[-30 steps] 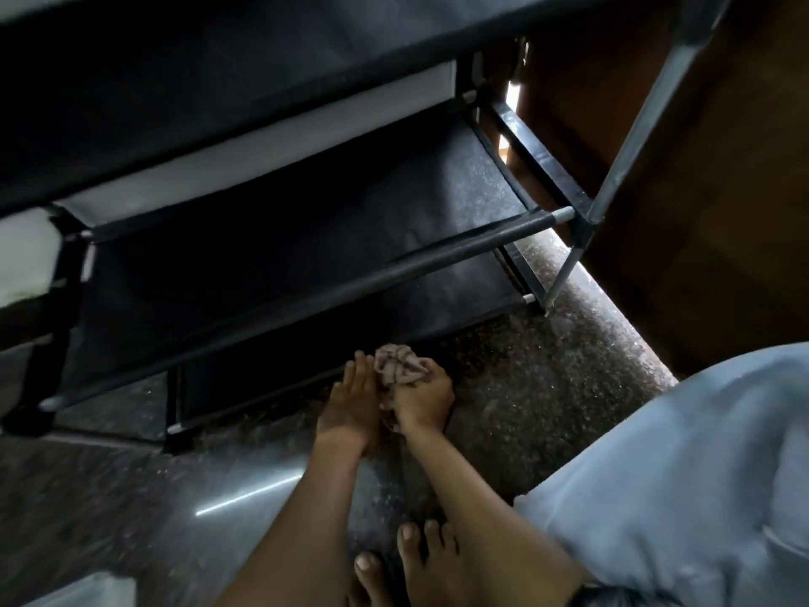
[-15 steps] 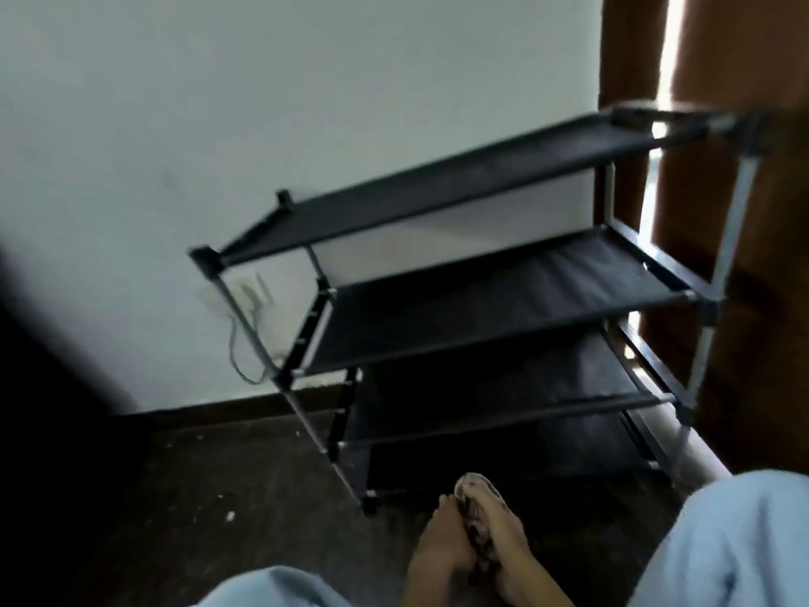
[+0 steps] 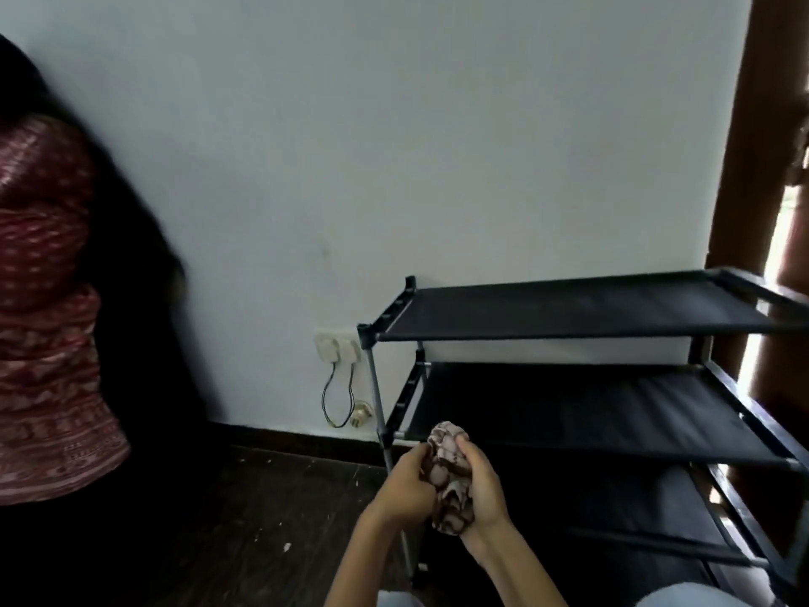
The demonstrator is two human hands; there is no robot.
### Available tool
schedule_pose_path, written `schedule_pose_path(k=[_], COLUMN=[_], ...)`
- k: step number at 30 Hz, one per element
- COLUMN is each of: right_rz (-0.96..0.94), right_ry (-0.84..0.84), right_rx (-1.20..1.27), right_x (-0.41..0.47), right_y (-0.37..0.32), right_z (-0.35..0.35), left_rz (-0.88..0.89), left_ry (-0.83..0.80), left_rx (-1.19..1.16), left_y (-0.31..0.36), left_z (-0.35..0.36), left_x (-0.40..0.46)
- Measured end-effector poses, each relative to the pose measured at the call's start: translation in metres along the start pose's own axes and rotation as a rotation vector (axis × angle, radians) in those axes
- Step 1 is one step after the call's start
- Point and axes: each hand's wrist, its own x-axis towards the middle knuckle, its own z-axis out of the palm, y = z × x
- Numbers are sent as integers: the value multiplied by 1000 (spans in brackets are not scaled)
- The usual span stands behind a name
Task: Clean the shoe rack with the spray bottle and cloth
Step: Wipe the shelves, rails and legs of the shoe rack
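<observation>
A black shoe rack with fabric tiers stands against the pale wall at the right. In front of its lower left corner I hold a bunched brown-and-white patterned cloth between both hands. My left hand grips its left side with curled fingers. My right hand wraps around its right side. Both hands are raised off the floor. No spray bottle is in view.
Another person in a red patterned top stands close at the left edge. A wall socket with a looped cable is left of the rack. A brown wooden door frame borders the rack's right side. Dark floor lies below.
The view has swung up from the rack's bottom tier and floor to the wall. My hands have lifted the cloth off the floor and both now grip it.
</observation>
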Motion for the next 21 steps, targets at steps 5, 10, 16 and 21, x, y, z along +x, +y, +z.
schedule_pose_path(k=[5, 10, 16, 21], right_rz=[-244, -577, -1097, -1247], right_ry=[-14, -39, -103, -57], right_rx=[-236, -717, -1013, -1280], right_x=[10, 16, 25, 49], right_y=[-6, -4, -16, -9], right_z=[46, 80, 137, 154], left_rz=[36, 63, 96, 58], left_ry=[133, 453, 428, 261], left_rx=[-128, -2, -40, -65], left_y=[30, 45, 82, 106], left_z=[-51, -112, -183, -185], left_x=[3, 22, 53, 74])
